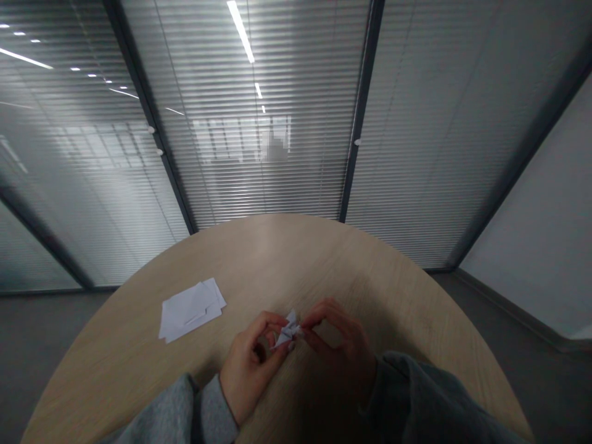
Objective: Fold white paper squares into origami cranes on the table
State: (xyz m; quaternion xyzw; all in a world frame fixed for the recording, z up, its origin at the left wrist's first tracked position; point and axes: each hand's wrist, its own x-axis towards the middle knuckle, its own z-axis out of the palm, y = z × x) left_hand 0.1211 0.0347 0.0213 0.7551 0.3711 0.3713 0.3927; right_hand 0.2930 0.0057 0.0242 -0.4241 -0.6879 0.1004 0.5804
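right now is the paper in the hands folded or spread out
Folded: the paper between the left hand and right hand shows angled facets and pointed corners; exact shape unclear.

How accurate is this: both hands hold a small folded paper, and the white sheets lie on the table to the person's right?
The side is wrong: the head view shows the white sheets lying on the table to the person's left. The left hand and right hand do hold the small folded paper.

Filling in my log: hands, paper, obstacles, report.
Left hand, right hand: both pinching folded paper. Loose sheets: on tabletop, off left, out of the way.
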